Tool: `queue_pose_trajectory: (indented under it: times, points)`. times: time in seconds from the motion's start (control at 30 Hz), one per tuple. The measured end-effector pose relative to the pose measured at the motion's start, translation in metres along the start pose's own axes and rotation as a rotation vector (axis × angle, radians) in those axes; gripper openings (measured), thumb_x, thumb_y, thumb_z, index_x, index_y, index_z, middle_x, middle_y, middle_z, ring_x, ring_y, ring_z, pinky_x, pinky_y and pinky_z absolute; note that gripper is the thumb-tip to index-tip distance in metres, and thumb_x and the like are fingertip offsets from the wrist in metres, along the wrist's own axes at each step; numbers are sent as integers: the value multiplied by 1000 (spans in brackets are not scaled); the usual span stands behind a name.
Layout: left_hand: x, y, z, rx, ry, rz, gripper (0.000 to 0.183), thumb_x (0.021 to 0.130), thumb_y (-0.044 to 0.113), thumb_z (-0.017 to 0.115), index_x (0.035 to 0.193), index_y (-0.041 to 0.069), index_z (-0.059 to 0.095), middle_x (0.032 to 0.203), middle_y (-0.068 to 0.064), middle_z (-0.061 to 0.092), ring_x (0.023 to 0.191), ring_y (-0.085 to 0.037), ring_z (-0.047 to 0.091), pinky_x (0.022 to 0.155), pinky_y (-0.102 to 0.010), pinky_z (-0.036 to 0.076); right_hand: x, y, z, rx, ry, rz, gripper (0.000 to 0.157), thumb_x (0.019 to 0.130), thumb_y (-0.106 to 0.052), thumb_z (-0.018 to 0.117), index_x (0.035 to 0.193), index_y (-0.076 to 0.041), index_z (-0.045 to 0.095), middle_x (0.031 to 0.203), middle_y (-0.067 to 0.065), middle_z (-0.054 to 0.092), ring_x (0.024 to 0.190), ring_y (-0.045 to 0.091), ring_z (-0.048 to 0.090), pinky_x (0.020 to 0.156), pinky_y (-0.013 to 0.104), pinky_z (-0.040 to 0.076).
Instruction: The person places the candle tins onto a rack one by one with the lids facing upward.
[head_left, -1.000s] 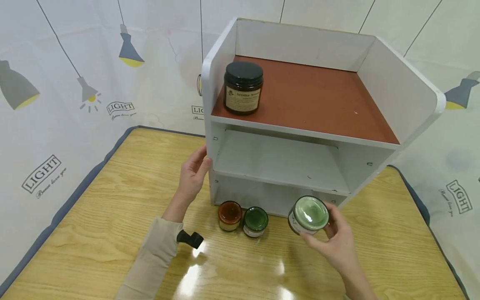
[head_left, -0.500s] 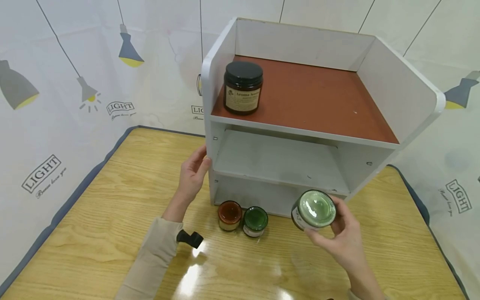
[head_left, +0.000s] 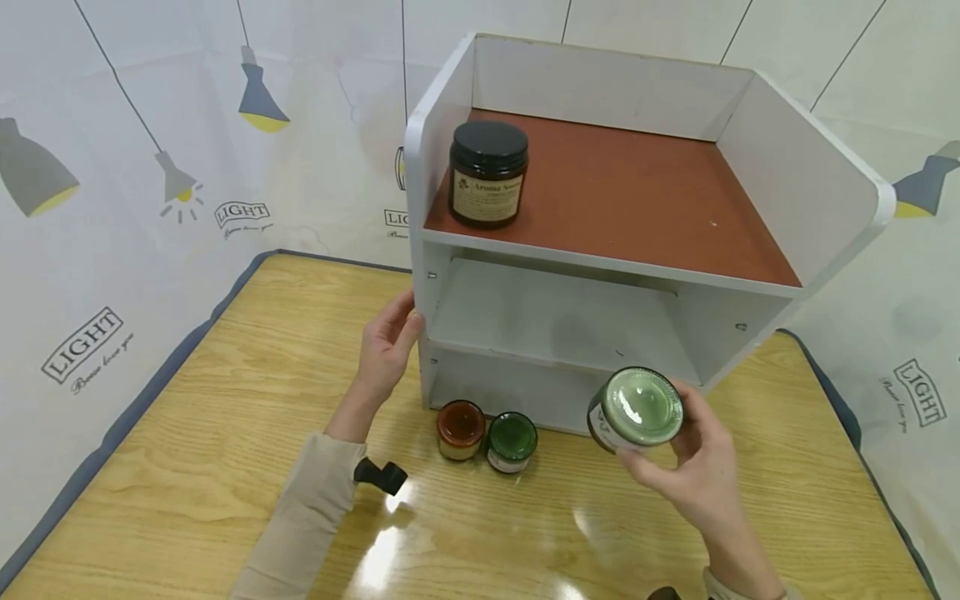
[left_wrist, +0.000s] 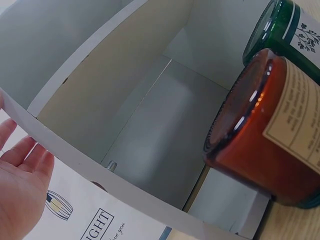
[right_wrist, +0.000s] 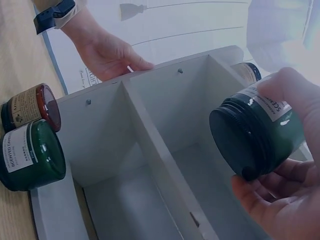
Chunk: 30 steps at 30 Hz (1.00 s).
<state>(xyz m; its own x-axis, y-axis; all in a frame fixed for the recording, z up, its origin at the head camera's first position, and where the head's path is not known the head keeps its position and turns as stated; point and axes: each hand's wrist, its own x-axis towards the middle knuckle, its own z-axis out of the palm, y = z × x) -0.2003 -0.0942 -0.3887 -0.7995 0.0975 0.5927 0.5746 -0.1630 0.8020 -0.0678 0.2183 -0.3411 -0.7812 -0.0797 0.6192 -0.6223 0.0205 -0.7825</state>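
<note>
My right hand (head_left: 701, 467) holds a green glass candle jar (head_left: 643, 408) in front of the white shelf unit's (head_left: 611, 257) right side. The jar is turned over: its glass base faces up in the head view, and its black lid (right_wrist: 237, 142) shows low in the right wrist view. Thumb and fingers lie on opposite sides of the glass. My left hand (head_left: 384, 350) rests on the unit's left side panel, its fingers (left_wrist: 30, 155) fairly straight against the outer face. An amber jar (head_left: 460, 429) and a second green jar (head_left: 512, 442) stand base up before the unit.
On the red-brown top (head_left: 622, 192) a large dark jar (head_left: 488, 175) with a black lid stands at the front left. Below it are a middle shelf (head_left: 540, 321) and a bottom compartment. The wooden table (head_left: 247, 400) bears everything; a lamp-print curtain (head_left: 315, 150) hangs behind.
My right hand has carried the green jar slightly up and to the right, in front of the shelf unit. The left hand and the other jars stay in place.
</note>
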Motion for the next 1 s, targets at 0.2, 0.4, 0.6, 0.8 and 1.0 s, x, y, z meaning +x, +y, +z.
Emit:
queue_pose_trajectory:
  times: [0.2,0.4,0.6,0.8,1.0]
  points:
    - [0,0,0,-8,-4,2,42,98,8,48,133,-15,39,132,4,51,126,-15,44,101,-28,39,6,-4,-1,40,22,-13,73,50,30,60,121,11,50,115,11,58,102,16,58,90,23,47]
    - [0,-1,0,-18,1,7,50,98,19,51,132,-15,39,133,-1,51,126,-15,44,101,-29,40,13,-7,0,65,16,-44,72,52,30,59,121,13,49,115,14,56,103,19,57,91,23,47]
    - [1,-2,0,-28,-4,13,42,98,6,48,132,-16,38,130,9,52,125,-14,45,100,-28,41,19,-12,2,69,15,-54,73,52,29,58,122,12,49,116,13,56,101,20,57,89,24,49]
    - [0,-3,0,-38,-2,23,53,97,21,52,132,-16,39,130,9,52,125,-14,45,99,-27,41,26,-16,4,118,1,-109,70,51,26,60,120,15,48,114,17,57,99,22,58,83,23,51]
    - [0,-2,0,-28,-4,19,47,98,15,50,132,-16,38,130,9,52,125,-14,45,100,-28,40,34,-24,6,156,10,-152,67,53,24,61,118,17,48,114,20,56,101,25,56,86,25,49]
